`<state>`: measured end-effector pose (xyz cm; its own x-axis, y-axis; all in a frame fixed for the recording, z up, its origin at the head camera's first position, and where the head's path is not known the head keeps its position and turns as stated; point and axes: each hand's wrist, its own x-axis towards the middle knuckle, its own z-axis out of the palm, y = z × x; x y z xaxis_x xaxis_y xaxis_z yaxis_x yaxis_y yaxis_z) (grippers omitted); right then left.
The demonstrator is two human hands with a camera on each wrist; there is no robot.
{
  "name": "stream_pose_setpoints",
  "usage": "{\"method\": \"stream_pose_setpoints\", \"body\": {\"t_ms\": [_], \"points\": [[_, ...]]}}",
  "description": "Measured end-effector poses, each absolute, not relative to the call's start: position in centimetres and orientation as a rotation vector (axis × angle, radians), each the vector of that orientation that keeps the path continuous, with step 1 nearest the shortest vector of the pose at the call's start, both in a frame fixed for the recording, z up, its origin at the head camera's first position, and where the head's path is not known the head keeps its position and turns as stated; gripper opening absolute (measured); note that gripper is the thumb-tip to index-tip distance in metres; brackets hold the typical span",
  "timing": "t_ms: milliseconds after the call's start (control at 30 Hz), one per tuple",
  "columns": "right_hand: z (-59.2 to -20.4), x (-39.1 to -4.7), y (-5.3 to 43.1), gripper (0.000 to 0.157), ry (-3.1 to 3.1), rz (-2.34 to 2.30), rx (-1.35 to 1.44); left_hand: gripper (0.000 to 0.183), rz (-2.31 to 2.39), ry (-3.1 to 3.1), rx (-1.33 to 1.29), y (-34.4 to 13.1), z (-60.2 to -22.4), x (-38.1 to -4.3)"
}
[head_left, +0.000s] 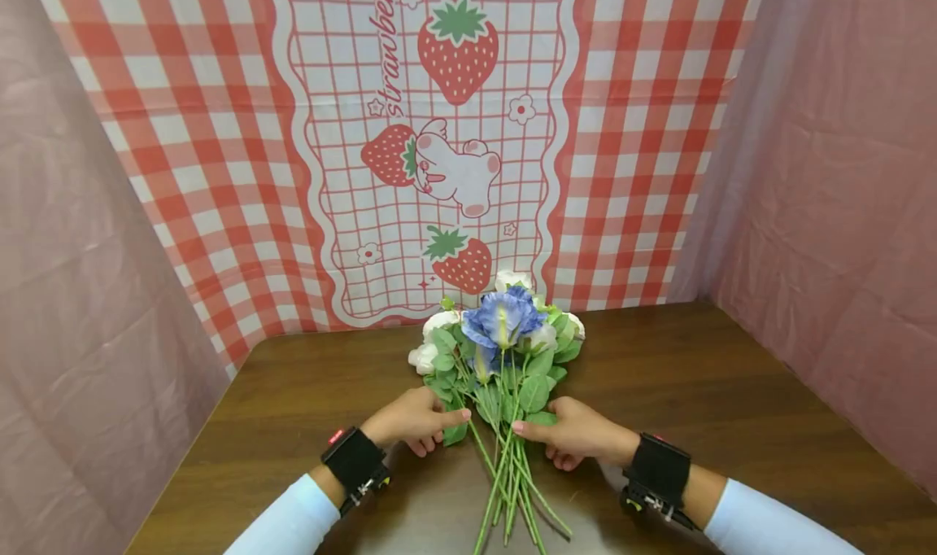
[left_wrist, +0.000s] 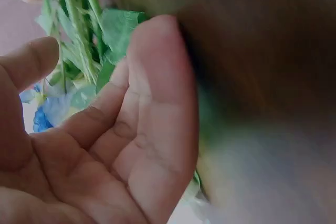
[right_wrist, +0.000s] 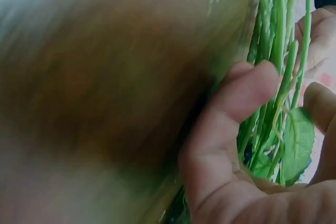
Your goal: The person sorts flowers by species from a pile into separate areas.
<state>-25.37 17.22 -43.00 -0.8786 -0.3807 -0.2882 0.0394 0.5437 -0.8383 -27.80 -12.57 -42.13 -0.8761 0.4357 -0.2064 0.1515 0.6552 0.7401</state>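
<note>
Right in the middle of the table, a bunch of flowers lies between the two hands, its blossoms toward the back and its bare green stems crossing and spreading toward the person. A large blue flower sits on top, with white flowers and green leaves around it. The left hand is at the bunch's left side, palm turned inward, thumb well apart from its gently bent fingers. The right hand is on the other side, fingers curved, with a gap between thumb and fingertips and its thumb over the stems' edge. Black straps circle both wrists below pale blue sleeves. Behind hangs a red-and-white checked cloth with strawberries.
</note>
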Motion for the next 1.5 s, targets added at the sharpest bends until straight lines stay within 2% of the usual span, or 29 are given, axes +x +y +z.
{"method": "stream_pose_setpoints", "body": {"t_ms": [100,333,433,567,800,900,1133,1200,1333,1500], "points": [[-43.2,-25.2,16.8,0.061,2.316,-1.33,-0.244,0.056,1.099,2.467,0.445,-12.1,-42.3,-27.4],[-43.3,-24.6,16.3,0.11,2.199,-1.485,-0.124,0.056,1.106,2.712,0.406,-11.9,-41.9,-26.2],[-43.4,-24.4,16.3,0.11,2.158,-1.541,-0.09,0.046,1.001,2.812,0.452,-11.7,-41.9,-25.7],[-43.5,-24.5,16.2,0.097,2.141,-1.586,-0.103,0.061,1.024,2.665,0.497,-11.1,-42.4,-25.4],[-43.9,-24.4,15.6,0.089,2.098,-1.641,-0.083,0.055,1.208,2.367,0.444,-9.9,-42.8,-25.1],[-44.0,-24.4,15.3,0.079,2.103,-1.664,-0.075,0.051,1.232,2.29,0.435,-9.6,-42.8,-25.0],[-44.2,-24.3,14.8,0.03,2.033,-1.731,-0.182,0.044,1.337,2.138,0.422,-8.6,-43.4,-24.6],[-44.2,-24.2,14.7,0.023,2.028,-1.732,-0.208,0.043,1.366,2.098,0.425,-8.4,-43.4,-24.5],[-44.1,-24.1,14.6,0.017,2.065,-1.692,-0.214,0.039,1.373,2.034,0.437,-8.0,-43.4,-24.4],[-43.7,-24.3,14.2,0.018,2.118,-1.623,-0.229,0.03,1.381,1.998,0.412,-7.3,-43.0,-24.2]]}}
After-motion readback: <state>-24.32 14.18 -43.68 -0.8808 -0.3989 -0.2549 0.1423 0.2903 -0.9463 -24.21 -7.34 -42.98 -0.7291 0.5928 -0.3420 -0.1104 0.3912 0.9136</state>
